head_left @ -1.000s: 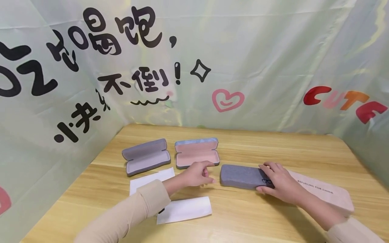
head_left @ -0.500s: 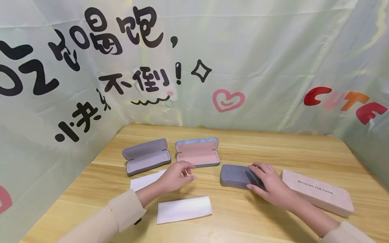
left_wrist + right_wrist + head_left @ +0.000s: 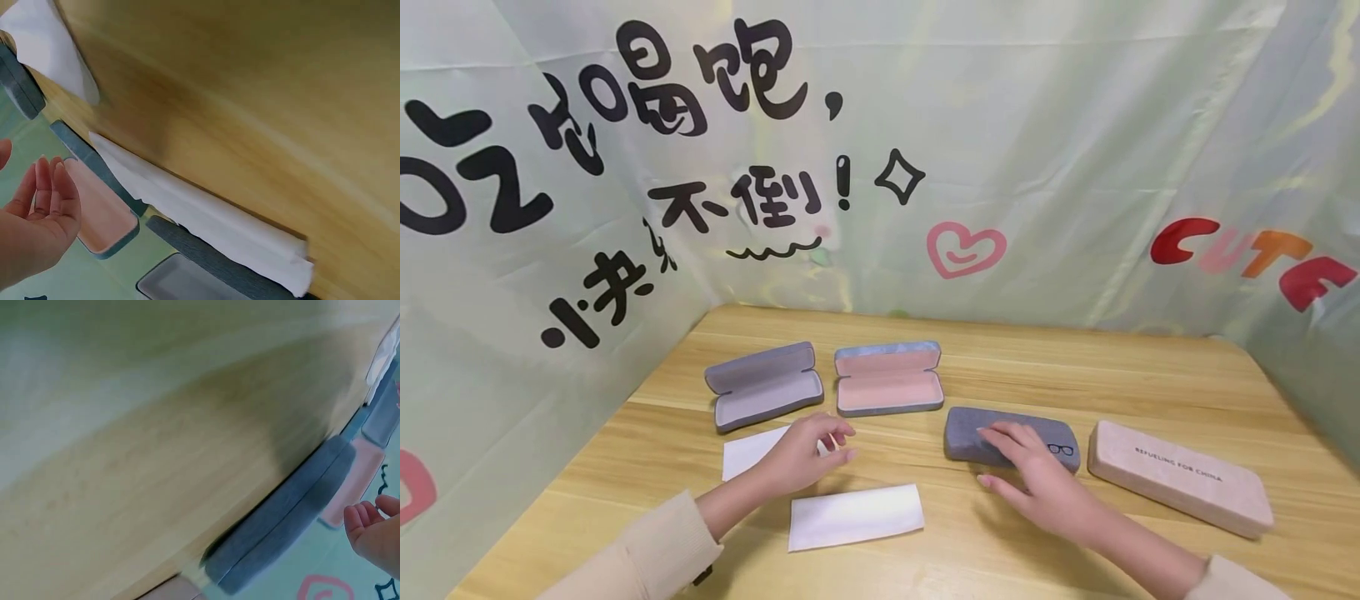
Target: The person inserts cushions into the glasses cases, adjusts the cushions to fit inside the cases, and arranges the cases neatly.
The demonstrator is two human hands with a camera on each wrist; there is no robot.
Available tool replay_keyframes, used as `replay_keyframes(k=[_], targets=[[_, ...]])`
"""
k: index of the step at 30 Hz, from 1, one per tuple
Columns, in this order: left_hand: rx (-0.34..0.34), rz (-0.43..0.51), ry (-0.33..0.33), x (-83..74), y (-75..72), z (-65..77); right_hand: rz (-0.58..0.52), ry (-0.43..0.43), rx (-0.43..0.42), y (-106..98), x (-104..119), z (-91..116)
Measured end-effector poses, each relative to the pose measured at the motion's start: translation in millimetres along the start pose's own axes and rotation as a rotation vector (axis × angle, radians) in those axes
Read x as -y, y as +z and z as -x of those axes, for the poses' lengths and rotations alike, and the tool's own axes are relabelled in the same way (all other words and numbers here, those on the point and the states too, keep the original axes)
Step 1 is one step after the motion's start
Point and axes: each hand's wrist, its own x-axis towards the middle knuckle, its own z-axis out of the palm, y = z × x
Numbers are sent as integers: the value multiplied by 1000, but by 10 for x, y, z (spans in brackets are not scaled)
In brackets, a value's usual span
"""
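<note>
My right hand (image 3: 1045,492) hovers at the near side of a closed grey-blue glasses case (image 3: 962,435), fingers loosely bent and holding nothing. A small pair of glasses is printed on that case's right end. My left hand (image 3: 801,454) is held above the table with relaxed, slightly curved fingers, also holding nothing. It partly covers one white cloth (image 3: 748,452); a second white cloth (image 3: 856,518) lies flat in front of it. Behind the hands stand two open glasses cases: a grey one (image 3: 767,398) and a blue one with pink lining (image 3: 889,390).
A closed pale pink glasses case (image 3: 1180,479) with black lettering lies at the right, beside the grey-blue one. Printed fabric (image 3: 1037,167) hangs behind the wooden table (image 3: 1120,367) and along its sides.
My right hand has come off the grey-blue case's right end, moving left and nearer, so the glasses print shows again. My left hand has moved left, away from that case. The cases have stayed put.
</note>
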Motion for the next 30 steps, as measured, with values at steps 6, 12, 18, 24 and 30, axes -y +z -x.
replay_keyframes(k=[6,12,18,24,30], targets=[[24,19,-33,2,-19,123,-74,31,14,73,123,34],[69,34,-45,11,-32,266,-274,103,98,191,210,46],[114,3,-53,31,-61,350,-418,138,145,278,244,-7],[133,18,-81,80,-104,446,-488,149,177,386,317,-71],[134,9,-119,137,-129,496,-541,197,217,474,393,-175]])
